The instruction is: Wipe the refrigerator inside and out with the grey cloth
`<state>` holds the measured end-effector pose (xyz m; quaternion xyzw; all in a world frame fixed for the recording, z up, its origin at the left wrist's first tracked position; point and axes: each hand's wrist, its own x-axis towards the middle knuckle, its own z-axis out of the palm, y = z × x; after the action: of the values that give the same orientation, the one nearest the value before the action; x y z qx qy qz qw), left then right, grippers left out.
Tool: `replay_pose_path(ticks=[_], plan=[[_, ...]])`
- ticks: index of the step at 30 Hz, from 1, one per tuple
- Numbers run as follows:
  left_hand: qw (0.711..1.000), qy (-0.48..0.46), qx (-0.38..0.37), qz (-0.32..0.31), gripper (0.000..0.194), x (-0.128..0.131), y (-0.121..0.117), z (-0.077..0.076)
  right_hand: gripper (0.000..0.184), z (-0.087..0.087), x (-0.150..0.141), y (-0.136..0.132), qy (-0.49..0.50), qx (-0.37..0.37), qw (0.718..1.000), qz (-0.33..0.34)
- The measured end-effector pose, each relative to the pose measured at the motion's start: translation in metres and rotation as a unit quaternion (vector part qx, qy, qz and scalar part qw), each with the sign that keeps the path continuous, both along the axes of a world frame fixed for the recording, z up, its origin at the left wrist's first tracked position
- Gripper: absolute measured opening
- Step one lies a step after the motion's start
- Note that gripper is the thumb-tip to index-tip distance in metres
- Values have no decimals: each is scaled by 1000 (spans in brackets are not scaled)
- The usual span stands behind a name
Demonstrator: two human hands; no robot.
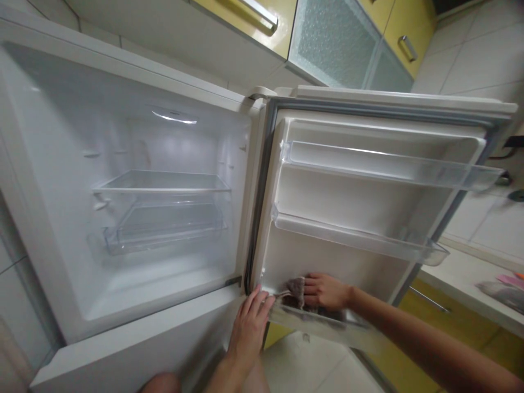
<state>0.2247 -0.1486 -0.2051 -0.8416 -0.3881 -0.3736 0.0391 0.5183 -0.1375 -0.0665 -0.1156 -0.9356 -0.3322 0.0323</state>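
Note:
A fridge door [347,196] stands open on the right, with clear plastic bins across its inner side. My right hand [325,290] reaches into the lowest door bin [327,322], its fingers closed on a grey-brown cloth [295,289]. The cloth is bunched up against the inside of the bin near the hinge side. At that bin's left end, my left hand [251,316] has its fingers hooked over the rim; its thumb is hidden. Blur softens the bin's front wall.
On the left is the fridge compartment [164,289] with a glass shelf [164,181] and a clear drawer [164,226]. Two more door bins, an upper bin [388,164] and a middle bin [352,234], sit above my hands. Yellow cabinets [229,13] hang overhead; a counter [462,278] stands right.

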Motion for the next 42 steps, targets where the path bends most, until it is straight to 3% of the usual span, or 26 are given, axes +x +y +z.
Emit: replay_pose_path(ticks=[4, 7, 9, 11, 16, 19, 22, 27, 30, 32, 34, 37, 39, 42], plan=[[1000, -17, -3, 1, 68, 3, 0, -7, 24, 48, 43, -20, -48, 41, 997, -34], [999, -37, -22, 3, 69, 6, -1, -12, 21, 79, 58, -22, 42, 145, 986, -74], [998, -46, -35, -3, 69, 8, -1, -15, 24, 86, 51, -16, 113, 218, 964, -100], [998, -47, -38, -13, 68, 8, 0, -18, 30, 81, 28, -4, 150, 251, 948, -123], [999, -37, -24, -9, 67, 5, 1, -17, 51, 55, -56, 36, 163, 267, 943, -118], [1000, -22, -4, -6, 66, 0, 2, -13, 55, 51, -75, 50, 172, 276, 938, -116], [1000, -10, 19, -5, 64, -3, 3, -11, 47, 56, -51, 44, 154, 276, 944, -97], [998, -15, 49, -21, 66, -5, 9, -17, 37, 64, 38, -5, 140, 282, 940, -130], [997, -34, 64, -38, 69, -4, 14, -26, 33, 52, 79, -35, 163, 259, 937, -169], [995, -51, 79, -40, 67, -3, 18, -31, 28, 36, 91, -46, 162, 190, 953, -170], [992, -64, 97, -39, 63, -1, 21, -33, 19, 14, 90, -47, 125, 85, 976, -157], [990, -72, 115, -42, 58, -1, 23, -32, 22, -14, 69, -33, 54, -27, 992, -111], [989, -69, 118, -47, 56, -2, 23, -29, 21, -20, 49, -18, 17, -29, 998, -61], [990, -62, 115, -52, 58, -4, 21, -25, 19, -3, 13, 4, 5, 42, 999, -8]])
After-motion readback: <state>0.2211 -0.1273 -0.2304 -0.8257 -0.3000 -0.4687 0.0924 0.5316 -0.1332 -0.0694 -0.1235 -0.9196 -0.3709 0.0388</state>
